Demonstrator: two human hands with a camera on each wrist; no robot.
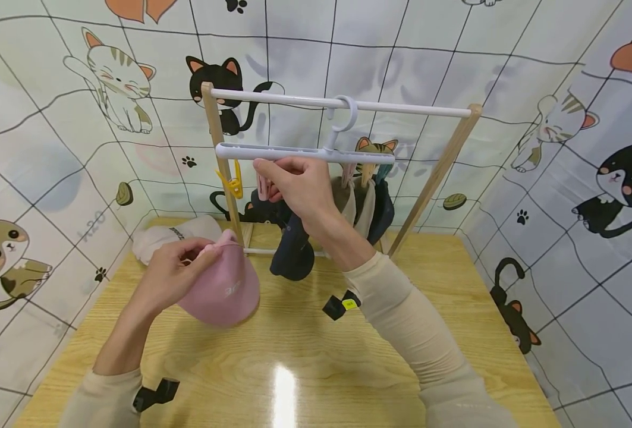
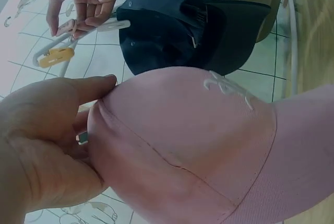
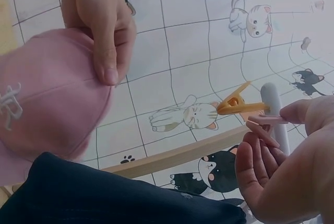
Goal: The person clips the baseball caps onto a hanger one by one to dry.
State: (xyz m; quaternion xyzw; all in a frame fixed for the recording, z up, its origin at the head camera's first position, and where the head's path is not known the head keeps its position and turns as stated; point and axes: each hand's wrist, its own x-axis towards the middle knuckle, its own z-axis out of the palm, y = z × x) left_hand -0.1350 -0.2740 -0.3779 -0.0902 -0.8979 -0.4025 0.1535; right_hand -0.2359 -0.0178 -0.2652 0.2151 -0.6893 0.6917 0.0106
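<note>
My left hand (image 1: 168, 276) pinches a pink baseball cap (image 1: 227, 294) at the back of its crown, holding it above the table with the brim hanging down. Up at the lavender clip hanger (image 1: 273, 151), my right hand (image 1: 310, 193) grips a pink clothespin (image 3: 267, 120) between thumb and fingers. A yellow clothespin (image 1: 235, 181) hangs at the hanger's left end, beside the pink one. Just below the right hand a navy cap (image 1: 292, 252) hangs, its top partly hidden by that hand. In the left wrist view, white lettering (image 2: 227, 88) shows on the pink cap.
The hanger hooks over the white rod (image 1: 401, 109) of a wooden-legged rack (image 1: 436, 178). Toward its right end, clothespins hold more caps, including a beige one (image 1: 366, 211) and a dark one (image 1: 383, 211). A whitish cap (image 1: 200, 227) lies on the wooden table (image 1: 294, 333), back left.
</note>
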